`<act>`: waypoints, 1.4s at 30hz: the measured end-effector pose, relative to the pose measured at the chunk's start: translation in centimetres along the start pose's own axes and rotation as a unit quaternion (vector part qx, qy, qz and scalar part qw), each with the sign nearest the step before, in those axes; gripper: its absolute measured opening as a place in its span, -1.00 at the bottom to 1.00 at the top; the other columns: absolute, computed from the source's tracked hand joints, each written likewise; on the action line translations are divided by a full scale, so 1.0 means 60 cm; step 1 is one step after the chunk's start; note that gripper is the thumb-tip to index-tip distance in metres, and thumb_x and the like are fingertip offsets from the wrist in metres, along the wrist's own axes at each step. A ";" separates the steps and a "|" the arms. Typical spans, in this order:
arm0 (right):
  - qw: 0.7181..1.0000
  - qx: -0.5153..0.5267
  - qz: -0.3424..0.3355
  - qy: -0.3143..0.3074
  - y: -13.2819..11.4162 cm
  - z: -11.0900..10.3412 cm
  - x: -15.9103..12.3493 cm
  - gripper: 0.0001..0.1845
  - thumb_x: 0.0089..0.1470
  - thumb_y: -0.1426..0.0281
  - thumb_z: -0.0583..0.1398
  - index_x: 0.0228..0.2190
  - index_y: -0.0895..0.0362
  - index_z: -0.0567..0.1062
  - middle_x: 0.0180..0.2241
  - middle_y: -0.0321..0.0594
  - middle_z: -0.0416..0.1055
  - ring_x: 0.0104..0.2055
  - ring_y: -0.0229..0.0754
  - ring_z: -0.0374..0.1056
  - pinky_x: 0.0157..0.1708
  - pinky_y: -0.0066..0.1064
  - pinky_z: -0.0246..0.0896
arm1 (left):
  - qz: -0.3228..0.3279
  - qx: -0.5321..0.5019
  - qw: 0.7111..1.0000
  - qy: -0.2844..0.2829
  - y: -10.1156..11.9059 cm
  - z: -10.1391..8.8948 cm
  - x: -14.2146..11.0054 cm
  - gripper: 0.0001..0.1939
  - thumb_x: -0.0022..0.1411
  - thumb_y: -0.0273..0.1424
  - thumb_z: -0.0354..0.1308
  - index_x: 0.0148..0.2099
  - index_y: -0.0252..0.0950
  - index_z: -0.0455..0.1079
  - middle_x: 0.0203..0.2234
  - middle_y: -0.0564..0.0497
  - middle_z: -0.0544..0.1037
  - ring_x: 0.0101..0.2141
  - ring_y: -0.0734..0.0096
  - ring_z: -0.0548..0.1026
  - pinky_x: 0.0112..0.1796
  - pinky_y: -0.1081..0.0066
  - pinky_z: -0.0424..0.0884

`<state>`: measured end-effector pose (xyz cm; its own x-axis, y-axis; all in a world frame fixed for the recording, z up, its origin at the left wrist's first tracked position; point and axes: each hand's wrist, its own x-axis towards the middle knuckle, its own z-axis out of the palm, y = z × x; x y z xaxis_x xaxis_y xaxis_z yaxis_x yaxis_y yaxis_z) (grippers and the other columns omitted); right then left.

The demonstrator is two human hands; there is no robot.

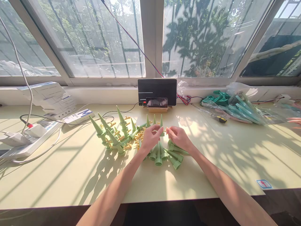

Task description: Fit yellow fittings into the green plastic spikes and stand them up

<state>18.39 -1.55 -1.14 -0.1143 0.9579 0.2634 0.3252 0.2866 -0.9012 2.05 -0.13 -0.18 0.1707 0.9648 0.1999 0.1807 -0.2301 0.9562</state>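
My left hand (pixel 150 137) is closed around a green plastic watering spike (pixel 161 121), its pointed tip upward. Facing it, my right hand (pixel 178 137) pinches a small yellow valve peg (pixel 166 128) close to the spike's side; whether the two touch I cannot tell. Below my hands lie several loose green spikes (pixel 158 160), their open round ends toward me. A pile of small yellow pegs (pixel 139 138) sits partly hidden behind my left hand. To the left stand several green spikes (pixel 114 142) with yellow pegs in their sides, points up.
A tablet (pixel 157 89) and a phone (pixel 157 102) stand at the back. White boxes (pixel 50 99), a power strip (pixel 35 141) and cables lie left. Bagged green items (pixel 242 108) and a black-yellow object (pixel 221 119) are right. Another person's hand (pixel 295 121) shows at the right edge.
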 end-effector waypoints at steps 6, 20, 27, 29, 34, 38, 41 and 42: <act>0.999 -0.036 -0.021 0.005 -0.001 -0.004 0.000 -0.56 0.20 0.10 0.04 -0.55 0.12 0.36 -0.65 -0.36 0.23 -0.61 -0.31 0.10 -0.57 -0.44 0.01 | -0.009 -0.005 0.999 -0.035 0.002 -0.004 0.000 -0.63 0.15 -0.15 0.18 -0.11 -0.32 0.44 -0.29 -0.08 0.55 -0.58 0.52 0.43 -0.65 0.53 0.34; 0.990 0.117 0.082 -0.014 -0.002 -0.005 0.004 -0.61 0.09 0.17 0.09 -0.65 0.11 0.25 -0.71 -0.42 0.01 -0.70 -0.38 -0.12 -0.70 -0.47 -0.23 | 0.046 0.037 0.996 -0.065 -0.013 -0.003 0.004 -0.60 0.12 -0.29 0.21 0.03 -0.22 0.43 -0.16 -0.10 0.53 -0.29 0.32 0.53 -0.55 0.50 0.49; 0.964 0.216 0.148 -0.047 -0.001 -0.012 0.008 -0.66 0.02 0.21 0.14 -0.65 0.14 0.29 -0.72 -0.43 0.00 -0.73 -0.44 -0.18 -0.75 -0.52 -0.34 | 0.066 0.054 0.995 -0.042 -0.015 0.001 0.001 -0.60 0.13 -0.27 0.21 0.03 -0.21 0.45 -0.08 -0.08 0.53 -0.27 0.32 0.51 -0.53 0.47 0.50; 0.967 0.209 0.139 -0.046 -0.003 -0.013 0.007 -0.64 0.02 0.19 0.14 -0.65 0.14 0.28 -0.72 -0.44 -0.01 -0.73 -0.44 -0.18 -0.75 -0.52 -0.33 | 0.067 0.059 0.995 -0.045 -0.016 0.001 0.001 -0.59 0.14 -0.26 0.20 0.05 -0.20 0.45 -0.08 -0.08 0.54 -0.27 0.31 0.52 -0.49 0.45 0.51; 0.979 0.172 0.105 -0.043 -0.007 -0.013 0.007 -0.63 0.05 0.17 0.11 -0.63 0.13 0.29 -0.71 -0.43 0.02 -0.72 -0.42 -0.15 -0.73 -0.50 -0.29 | 0.064 0.056 0.995 -0.053 -0.019 0.001 0.001 -0.55 0.15 -0.23 0.19 0.08 -0.24 0.43 -0.25 -0.07 0.57 -0.37 0.35 0.51 -0.45 0.41 0.50; 0.996 0.081 0.038 -0.019 0.000 -0.011 0.006 -0.60 0.11 0.14 0.08 -0.63 0.11 0.28 -0.71 -0.40 0.05 -0.67 -0.35 -0.06 -0.67 -0.46 -0.16 | 0.047 0.035 0.996 -0.074 -0.009 -0.001 0.000 -0.56 0.16 -0.19 0.18 0.04 -0.29 0.45 -0.45 0.00 0.54 -0.56 0.47 0.40 -0.53 0.45 0.41; 1.000 -0.012 -0.026 0.007 0.005 -0.012 0.002 -0.59 0.16 0.15 0.05 -0.62 0.10 0.26 -0.68 -0.38 0.06 -0.61 -0.31 -0.02 -0.61 -0.43 -0.11 | 0.029 0.020 0.994 -0.104 0.004 -0.007 -0.002 -0.66 0.16 -0.18 0.17 -0.12 -0.31 0.50 -0.59 0.06 0.46 -0.62 0.51 0.33 -0.54 0.47 0.34; 0.998 -0.040 -0.045 0.013 0.005 -0.012 0.001 -0.59 0.18 0.16 0.04 -0.62 0.10 0.24 -0.66 -0.37 0.05 -0.59 -0.30 -0.03 -0.59 -0.43 -0.12 | 0.023 0.016 0.993 -0.116 0.008 -0.009 -0.003 -0.69 0.17 -0.18 0.16 -0.19 -0.31 0.51 -0.64 0.08 0.42 -0.63 0.51 0.31 -0.53 0.47 0.32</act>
<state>19.17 -1.37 -1.15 -0.1227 0.9280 0.3519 0.3892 0.3711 -0.8431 1.58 -0.36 0.39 0.3966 0.8991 0.1851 0.1976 -0.2806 0.9393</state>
